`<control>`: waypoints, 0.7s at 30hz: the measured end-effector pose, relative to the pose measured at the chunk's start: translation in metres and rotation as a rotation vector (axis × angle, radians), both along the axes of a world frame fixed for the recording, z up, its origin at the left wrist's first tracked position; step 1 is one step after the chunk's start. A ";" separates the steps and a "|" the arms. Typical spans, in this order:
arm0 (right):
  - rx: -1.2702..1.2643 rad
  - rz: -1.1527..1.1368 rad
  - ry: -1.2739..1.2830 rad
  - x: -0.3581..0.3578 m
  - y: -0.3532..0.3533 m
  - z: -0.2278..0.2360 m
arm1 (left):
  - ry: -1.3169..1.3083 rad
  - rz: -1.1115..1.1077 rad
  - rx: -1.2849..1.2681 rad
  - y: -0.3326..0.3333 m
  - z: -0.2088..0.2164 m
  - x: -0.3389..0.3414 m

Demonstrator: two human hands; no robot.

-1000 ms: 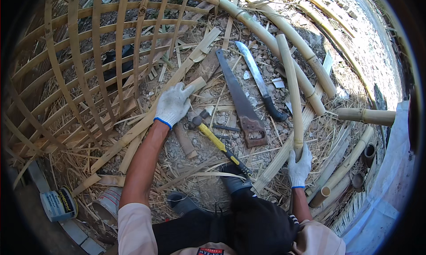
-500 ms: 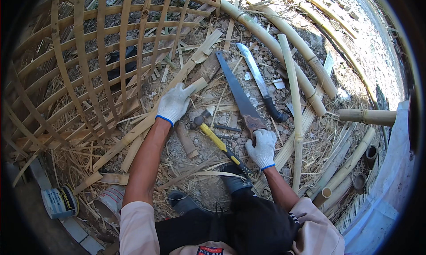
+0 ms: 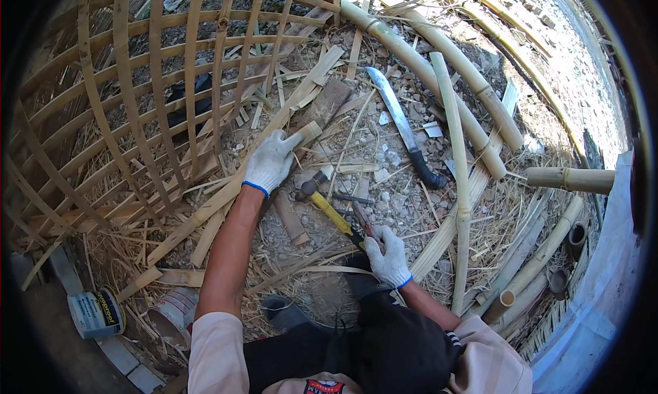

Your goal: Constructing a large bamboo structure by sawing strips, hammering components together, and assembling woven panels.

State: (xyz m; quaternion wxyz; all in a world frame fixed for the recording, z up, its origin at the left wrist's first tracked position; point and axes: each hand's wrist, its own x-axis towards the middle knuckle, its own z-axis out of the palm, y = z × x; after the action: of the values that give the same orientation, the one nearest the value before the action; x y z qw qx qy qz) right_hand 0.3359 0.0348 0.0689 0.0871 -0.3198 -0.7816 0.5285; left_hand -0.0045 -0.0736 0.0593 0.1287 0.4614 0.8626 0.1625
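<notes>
My left hand (image 3: pixel 269 162), in a white knitted glove, presses down with its fingers around a short split bamboo piece (image 3: pixel 310 131). In my gloved right hand (image 3: pixel 388 258) is the hand saw (image 3: pixel 362 218); its rusty brown handle end shows, while the blade is turned so that I can hardly make it out. Just left of the right hand, a hammer (image 3: pixel 330 212) with a yellow and black handle lies on the ground, its grip partly behind that hand. Up to the right rests a machete (image 3: pixel 394 109) with a black handle.
A woven bamboo lattice (image 3: pixel 156 85) stands at the upper left. Bamboo poles (image 3: pixel 428 75) lie at the upper right, and a long bamboo strip (image 3: pixel 460 188) is right of my right hand. A labelled bucket (image 3: pixel 96 313) sits lower left. Splinters and rubble litter the ground.
My right hand has drawn toward me and left with the saw, turning its broad blade out of sight from beside the machete. My left hand stays on the bamboo.
</notes>
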 end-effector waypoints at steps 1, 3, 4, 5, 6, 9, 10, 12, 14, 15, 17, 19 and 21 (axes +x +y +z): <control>0.000 0.000 -0.001 0.004 -0.001 0.001 | -0.001 0.000 0.000 0.000 0.000 0.000; -0.014 -0.079 0.008 0.011 -0.004 0.007 | -0.023 0.007 -0.011 0.000 0.000 -0.001; -0.015 -0.078 0.009 0.016 -0.005 0.006 | -0.022 0.008 -0.011 -0.001 0.000 -0.001; -0.009 -0.065 -0.011 0.024 -0.006 0.006 | -0.023 0.006 -0.008 -0.001 -0.001 -0.002; -0.006 -0.050 -0.027 0.030 -0.008 0.006 | -0.021 0.005 -0.007 -0.003 0.001 -0.003; -0.014 0.003 -0.060 0.049 -0.013 0.013 | -0.004 -0.002 0.013 -0.002 -0.002 -0.003; -0.031 -0.001 -0.093 0.050 -0.015 0.015 | -0.004 0.001 0.011 -0.002 -0.001 -0.004; -0.045 0.020 -0.100 0.047 -0.012 0.019 | 0.019 -0.015 -0.004 -0.002 -0.001 -0.006; -0.056 0.037 -0.104 0.044 -0.011 0.020 | 0.012 -0.017 0.005 0.000 0.000 -0.006; -0.038 0.022 -0.106 0.041 -0.012 0.018 | -0.001 -0.013 0.010 -0.002 -0.001 -0.006; -0.022 0.013 -0.108 0.038 -0.014 0.013 | -0.007 -0.006 0.008 -0.006 -0.004 -0.005; -0.034 0.011 -0.115 0.042 -0.010 0.014 | -0.008 -0.009 0.012 -0.004 -0.001 -0.003; -0.026 -0.001 -0.101 0.042 -0.008 0.013 | -0.016 -0.004 0.012 -0.001 -0.001 -0.002</control>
State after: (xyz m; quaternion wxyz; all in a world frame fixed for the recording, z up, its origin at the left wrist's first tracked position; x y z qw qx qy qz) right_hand 0.3782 0.0264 0.0817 0.0437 -0.3473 -0.7781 0.5216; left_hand -0.0067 -0.0749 0.0584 0.1332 0.4626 0.8596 0.1712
